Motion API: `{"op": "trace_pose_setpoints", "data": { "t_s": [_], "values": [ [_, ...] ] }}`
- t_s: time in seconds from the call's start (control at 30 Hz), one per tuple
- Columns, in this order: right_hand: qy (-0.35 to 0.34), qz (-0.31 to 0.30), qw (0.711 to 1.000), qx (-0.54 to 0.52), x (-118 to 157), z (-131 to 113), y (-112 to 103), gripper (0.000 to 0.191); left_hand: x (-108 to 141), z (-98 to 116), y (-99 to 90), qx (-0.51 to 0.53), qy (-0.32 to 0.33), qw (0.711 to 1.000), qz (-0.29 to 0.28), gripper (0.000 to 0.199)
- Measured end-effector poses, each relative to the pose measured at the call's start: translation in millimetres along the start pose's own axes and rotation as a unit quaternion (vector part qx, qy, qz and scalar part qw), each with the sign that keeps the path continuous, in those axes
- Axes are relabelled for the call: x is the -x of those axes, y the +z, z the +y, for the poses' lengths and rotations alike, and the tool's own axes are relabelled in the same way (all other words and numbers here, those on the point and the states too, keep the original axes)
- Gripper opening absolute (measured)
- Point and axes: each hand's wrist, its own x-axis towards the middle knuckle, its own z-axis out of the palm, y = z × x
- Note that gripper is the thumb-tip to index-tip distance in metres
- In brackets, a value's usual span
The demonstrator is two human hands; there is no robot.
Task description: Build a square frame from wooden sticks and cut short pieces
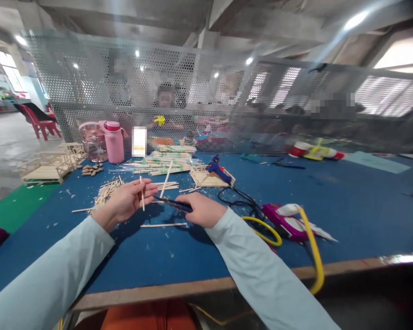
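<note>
My left hand (130, 201) pinches a short wooden stick (142, 196), held nearly upright between thumb and fingers. My right hand (203, 208) is wrapped round a dark, narrow-tipped tool (176, 203) that looks like scissors; its grip is hidden by the hand. The tool's tip points left, close to my left fingertips. Below both hands, a longer thin stick (163, 225) lies on the blue tabletop. A heap of short sticks (107, 191) is beside my left hand, and more sticks (168, 185) lie just behind the two hands.
A blue glue gun (219, 170) rests on a small wooden frame (202, 178). Right of my hands are a purple tool (286, 222) and yellow tubing (315, 247). Bagged sticks (172, 160), a pink bottle (114, 144) and wooden models (46, 167) stand behind. Perforated mesh (99, 82) borders the table.
</note>
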Motion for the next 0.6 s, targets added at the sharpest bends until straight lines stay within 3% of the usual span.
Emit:
{"op": "trace_pose_setpoints", "data": {
  "t_s": [0.23,0.37,0.47,0.6],
  "values": [
    [0.051,-0.052,0.993,0.092,4.4,-18.4,9.4,0.022,8.1,-3.9,2.3,-0.046,-0.048,0.992,-0.106,0.017],
    [0.036,-0.052,0.992,0.110,4.0,-19.7,12.4,0.018,11.6,-5.1,4.2,-0.076,-0.053,0.986,-0.141,0.011],
    [0.023,-0.020,0.993,0.114,3.2,-15.4,12.1,0.030,7.3,-2.7,1.8,-0.051,0.004,0.993,-0.106,0.005],
    [0.014,0.044,0.994,0.100,0.6,-6.2,8.7,0.033,-3.6,4.2,-4.2,0.045,0.079,0.996,0.026,0.014]
  ]
}}
